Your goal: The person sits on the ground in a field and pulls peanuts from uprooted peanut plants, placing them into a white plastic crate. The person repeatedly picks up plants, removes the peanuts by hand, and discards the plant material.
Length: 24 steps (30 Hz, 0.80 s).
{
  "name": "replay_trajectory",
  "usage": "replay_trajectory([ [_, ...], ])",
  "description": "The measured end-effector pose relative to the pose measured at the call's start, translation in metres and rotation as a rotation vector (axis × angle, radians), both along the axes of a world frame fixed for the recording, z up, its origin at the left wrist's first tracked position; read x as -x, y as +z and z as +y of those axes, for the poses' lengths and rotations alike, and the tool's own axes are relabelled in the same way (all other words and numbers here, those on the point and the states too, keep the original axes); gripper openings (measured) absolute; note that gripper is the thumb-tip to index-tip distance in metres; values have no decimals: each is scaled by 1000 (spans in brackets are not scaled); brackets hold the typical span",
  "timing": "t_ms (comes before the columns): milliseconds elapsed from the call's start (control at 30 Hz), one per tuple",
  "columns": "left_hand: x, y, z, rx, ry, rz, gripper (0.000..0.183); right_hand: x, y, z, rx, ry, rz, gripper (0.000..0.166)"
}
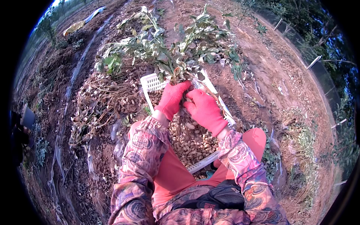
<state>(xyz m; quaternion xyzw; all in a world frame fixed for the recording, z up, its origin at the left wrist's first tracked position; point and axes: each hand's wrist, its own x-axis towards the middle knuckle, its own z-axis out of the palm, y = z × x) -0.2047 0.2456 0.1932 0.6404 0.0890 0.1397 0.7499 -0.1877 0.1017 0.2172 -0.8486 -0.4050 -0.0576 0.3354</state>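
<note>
My left hand (pixel 175 98), in a red knit glove, is closed around the stem base of an uprooted peanut plant (pixel 166 53). Its leafy stems spread out beyond the hand, away from me. Just right of it, my right hand (pixel 204 110), gloved the same, has its thumb and fingers bent at the roots and pods under the plant; its fingertips are partly hidden. Both hands are above a white plastic crate (pixel 153 79) that stands between my legs. Unshelled peanuts (pixel 188 140) lie in the crate, heaped towards my side.
Pulled peanut plants (pixel 98 98) with pods lie in a pile left of the crate. Strips of plastic film (pixel 76 70) run along the soil. A person (pixel 18 135) is partly visible at the far left edge. Netting with short posts (pixel 313 62) borders the right side.
</note>
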Motion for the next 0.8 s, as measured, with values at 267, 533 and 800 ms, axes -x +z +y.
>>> replay_trajectory([
  [267,-16,-4,10,44,318,14,28,26,14,-46,-139,233,319,19],
  [533,-11,1,6,153,137,39,28,-1,-5,-32,-288,37,720,23],
  [800,-13,-3,0,132,36,92,23,-15,-13,-1,35,-145,384,31],
])
